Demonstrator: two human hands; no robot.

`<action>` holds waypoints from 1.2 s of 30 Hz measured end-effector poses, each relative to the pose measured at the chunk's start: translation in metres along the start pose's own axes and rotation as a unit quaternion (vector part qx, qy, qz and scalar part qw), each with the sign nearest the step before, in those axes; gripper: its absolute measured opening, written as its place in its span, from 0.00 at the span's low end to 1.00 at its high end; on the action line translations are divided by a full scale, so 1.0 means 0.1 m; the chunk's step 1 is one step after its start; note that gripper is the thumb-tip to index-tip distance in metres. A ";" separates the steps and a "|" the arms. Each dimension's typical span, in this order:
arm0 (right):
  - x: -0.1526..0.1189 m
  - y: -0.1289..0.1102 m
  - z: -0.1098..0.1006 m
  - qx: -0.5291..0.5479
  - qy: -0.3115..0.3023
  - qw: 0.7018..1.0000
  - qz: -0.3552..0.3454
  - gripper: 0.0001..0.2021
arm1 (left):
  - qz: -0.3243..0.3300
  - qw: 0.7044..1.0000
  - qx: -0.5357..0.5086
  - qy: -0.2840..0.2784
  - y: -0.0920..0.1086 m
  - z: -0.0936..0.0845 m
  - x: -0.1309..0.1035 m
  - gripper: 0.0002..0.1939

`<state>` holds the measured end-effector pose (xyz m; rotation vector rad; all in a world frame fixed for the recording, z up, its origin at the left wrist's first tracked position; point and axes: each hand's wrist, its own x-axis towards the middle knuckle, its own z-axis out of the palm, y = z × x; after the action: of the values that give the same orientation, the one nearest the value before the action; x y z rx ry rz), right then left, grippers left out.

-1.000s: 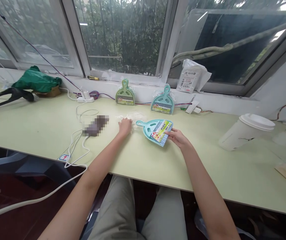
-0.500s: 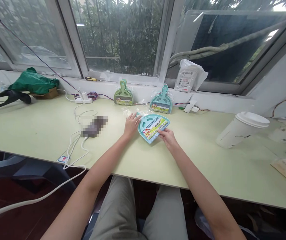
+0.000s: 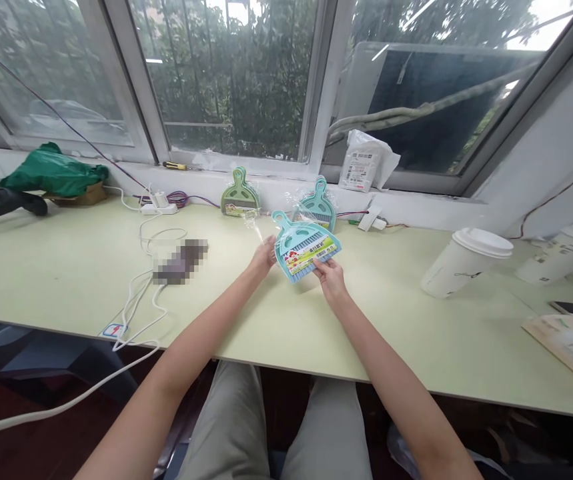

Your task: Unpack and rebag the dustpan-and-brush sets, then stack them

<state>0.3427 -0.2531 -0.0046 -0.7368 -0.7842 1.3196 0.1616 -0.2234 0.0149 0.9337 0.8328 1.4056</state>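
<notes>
A light blue dustpan-and-brush set (image 3: 306, 248) with a yellow-green label is held between my two hands, its looped handle pointing up and to the left. My left hand (image 3: 265, 257) grips its left edge, where clear wrapping sticks out. At the lower right edge, my right hand (image 3: 330, 277) pinches the set, thumb in front. Behind it, a similar blue set (image 3: 320, 203) leans against the wall, partly hidden. A green set (image 3: 240, 195) leans there too, further left.
White lidded cups (image 3: 466, 263) and a phone (image 3: 571, 308) are on the right. Left of my arms lie white cables (image 3: 139, 293) and a blurred dark object (image 3: 181, 262). A green bag (image 3: 53, 171) sits at the far left, a wrapped package (image 3: 363, 162) on the sill.
The held set has turned more upright, and its handle now shows above my left hand. My left hand has moved down to its side edge. The whole view has shifted slightly.
</notes>
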 end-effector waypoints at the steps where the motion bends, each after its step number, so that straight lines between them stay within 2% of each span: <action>1: 0.00 0.00 0.01 0.000 -0.001 1.000 -0.005 0.16 | -0.015 0.999 -0.002 -0.037 -0.04 0.03 -0.02 0.26; 6: 0.04 0.01 0.02 0.008 0.032 0.998 -0.044 0.19 | -0.058 0.987 0.009 -0.153 -0.16 0.17 -0.17 0.29; 10: 0.05 0.02 0.04 0.003 0.045 0.998 -0.046 0.19 | -0.016 0.984 0.001 -0.175 -0.13 0.23 -0.22 0.32; 13: 0.03 0.01 0.07 0.004 0.042 0.998 -0.050 0.20 | 0.024 0.989 0.018 -0.142 -0.11 0.27 -0.23 0.37; 16: 0.01 0.01 0.07 0.007 0.043 0.998 -0.055 0.20 | 0.034 0.996 0.022 -0.073 -0.15 0.28 -0.22 0.45; 19: 0.01 0.02 0.06 0.006 0.038 0.998 -0.050 0.20 | 0.047 0.998 0.034 -0.018 -0.22 0.26 -0.19 0.45; 23: 0.01 0.04 0.04 0.006 0.035 0.998 -0.045 0.20 | 0.119 0.983 0.137 0.012 -0.28 0.25 -0.18 0.48; 25: 0.02 0.04 0.03 0.008 0.040 0.998 -0.046 0.20 | 0.191 0.949 0.241 0.075 -0.25 0.25 -0.22 0.54; 27: 0.02 0.02 0.04 0.008 0.045 0.998 -0.047 0.21 | 0.281 0.881 0.357 0.131 -0.16 0.25 -0.26 0.56; 28: 0.02 0.02 0.04 0.006 0.045 0.998 -0.046 0.21 | 0.318 0.843 0.412 0.135 -0.12 0.25 -0.29 0.54; 30: 0.01 0.01 0.05 -0.004 0.039 0.998 -0.043 0.20 | 0.361 0.781 0.501 0.093 -0.03 0.25 -0.32 0.43; 31: 0.00 0.01 0.06 -0.009 0.033 0.999 -0.041 0.21 | 0.365 0.760 0.534 0.063 0.00 0.25 -0.32 0.36; 34: -0.02 0.02 0.07 -0.020 0.014 0.999 -0.037 0.21 | 0.345 0.732 0.588 0.008 0.01 0.23 -0.32 0.17; 36: -0.03 0.04 0.08 -0.024 0.007 0.999 -0.033 0.21 | 0.331 0.724 0.605 -0.004 -0.02 0.21 -0.30 0.13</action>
<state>0.3334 -0.2551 -0.0039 -0.7514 -0.8237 1.2380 0.1809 -0.2544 0.0197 2.4337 1.5513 1.3125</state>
